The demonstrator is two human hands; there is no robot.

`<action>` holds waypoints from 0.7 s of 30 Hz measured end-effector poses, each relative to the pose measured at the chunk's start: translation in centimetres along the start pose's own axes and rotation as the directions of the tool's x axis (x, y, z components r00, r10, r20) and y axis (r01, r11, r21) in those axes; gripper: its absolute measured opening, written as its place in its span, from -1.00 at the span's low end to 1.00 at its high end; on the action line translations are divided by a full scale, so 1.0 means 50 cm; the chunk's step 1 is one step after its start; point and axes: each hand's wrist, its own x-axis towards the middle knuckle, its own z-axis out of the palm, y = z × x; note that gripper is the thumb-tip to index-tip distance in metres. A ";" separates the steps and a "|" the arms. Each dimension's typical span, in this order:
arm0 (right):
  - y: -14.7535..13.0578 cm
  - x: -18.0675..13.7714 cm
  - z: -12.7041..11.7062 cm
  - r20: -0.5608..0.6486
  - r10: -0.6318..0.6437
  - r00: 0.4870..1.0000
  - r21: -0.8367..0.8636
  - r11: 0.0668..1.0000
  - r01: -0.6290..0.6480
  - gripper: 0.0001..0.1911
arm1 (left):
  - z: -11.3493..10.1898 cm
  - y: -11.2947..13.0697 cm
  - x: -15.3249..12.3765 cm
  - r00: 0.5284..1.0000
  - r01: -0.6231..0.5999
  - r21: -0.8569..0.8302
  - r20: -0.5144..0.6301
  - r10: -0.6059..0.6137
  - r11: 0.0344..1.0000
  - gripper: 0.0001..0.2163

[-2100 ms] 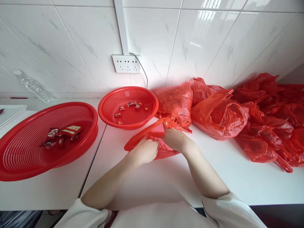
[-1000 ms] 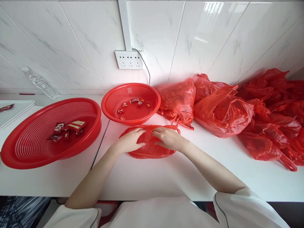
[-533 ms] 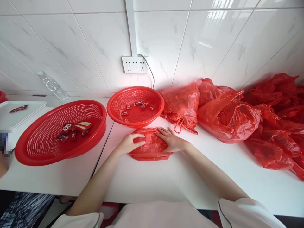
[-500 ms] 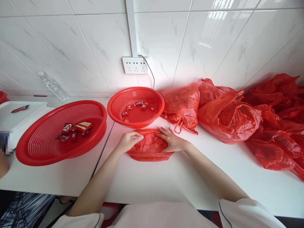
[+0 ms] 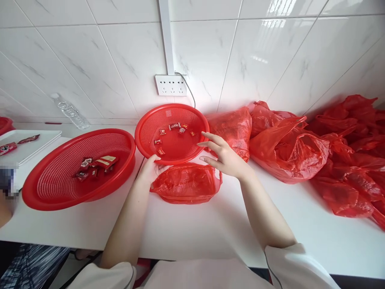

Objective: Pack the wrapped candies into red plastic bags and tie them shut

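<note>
My left hand [image 5: 151,169] is closed on the near-left rim of a red plastic basket [image 5: 172,107]. The basket tips slightly toward me, with several small wrapped candies [image 5: 175,126] inside. At the basket's right rim my right hand [image 5: 221,154] is open, fingers spread; whether the fingertips touch the rim I cannot tell. Just below the basket, an opened red plastic bag [image 5: 188,186] lies on the white table [image 5: 192,228], its handle loop showing on the right.
Left of me sits a larger red basket [image 5: 39,192] with wrapped snacks [image 5: 94,166]. Several filled red bags [image 5: 288,152] crowd the right side. Against the tiled wall lean a clear bottle [image 5: 72,112] and, farther left, a white tray [image 5: 30,148] rests. A person's arm [image 5: 4,210] shows at left.
Both hands have left the red bag. The left one took hold of the small basket's rim, which has tilted toward me; the right one rose to the basket's right side.
</note>
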 end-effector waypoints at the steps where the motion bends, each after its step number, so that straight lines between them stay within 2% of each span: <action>1: -0.003 0.002 -0.006 -0.024 0.005 1.000 0.012 1.000 -0.005 -0.56 | -0.001 -0.010 0.000 1.000 -0.016 -0.006 -0.013 0.016 1.000 -0.83; 7: 0.007 0.007 -0.006 -0.095 0.026 0.995 0.029 0.999 -0.024 -0.63 | -0.001 -0.057 -0.007 0.989 -0.132 -0.015 -0.066 0.130 0.991 -0.86; 15: 0.048 0.000 0.014 -0.019 0.114 0.993 0.011 0.993 -0.114 -0.64 | 0.017 -0.077 -0.025 0.975 -0.221 -0.027 0.031 0.222 0.975 -0.71; 21: 0.054 0.012 0.056 0.074 0.091 0.993 -0.006 0.996 -0.091 -0.67 | 0.036 -0.093 -0.047 0.964 -0.250 0.017 0.097 0.247 0.968 -0.60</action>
